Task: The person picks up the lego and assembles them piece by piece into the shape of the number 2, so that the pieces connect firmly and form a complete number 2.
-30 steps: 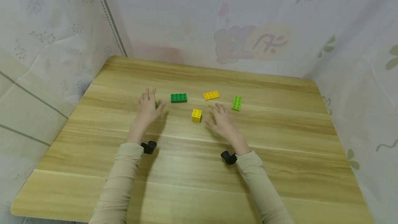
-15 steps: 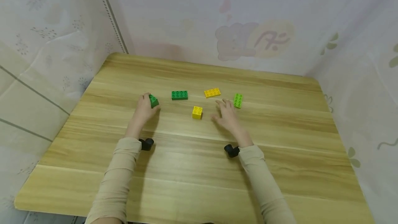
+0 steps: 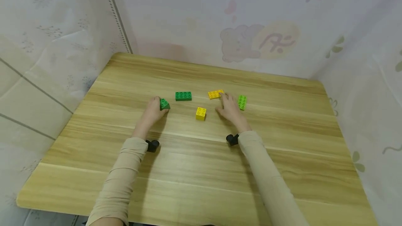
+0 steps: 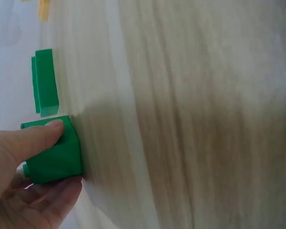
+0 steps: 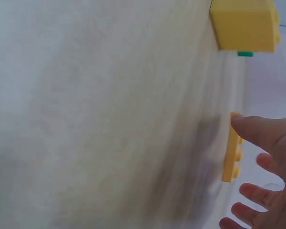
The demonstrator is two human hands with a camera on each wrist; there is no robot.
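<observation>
My left hand [image 3: 152,111] pinches a green toy building brick with an angled side [image 3: 164,104] between thumb and fingers. In the left wrist view, the thumb lies on one face of that brick [image 4: 59,160] and the fingers support the opposite side. My right hand [image 3: 231,110] is over the table, its fingers loosely bent and spread. Its fingertips overlap the right end of a flat orange-yellow brick [image 3: 214,94] in the head view. The right wrist view has the thumb in front of one end of this flat brick [image 5: 229,162], with the other fingers apart from each other.
A dark green brick [image 3: 183,96] lies right of the left hand. A square yellow brick [image 3: 201,114] stands between the hands, and a flat light green brick [image 3: 242,103] lies just right of the right hand. Patterned cloth [image 3: 188,16] hangs behind the wooden table [image 3: 188,187].
My left hand has closed round the angled green brick and carried it slightly right. The right hand first moved right, then forward to the flat orange-yellow brick.
</observation>
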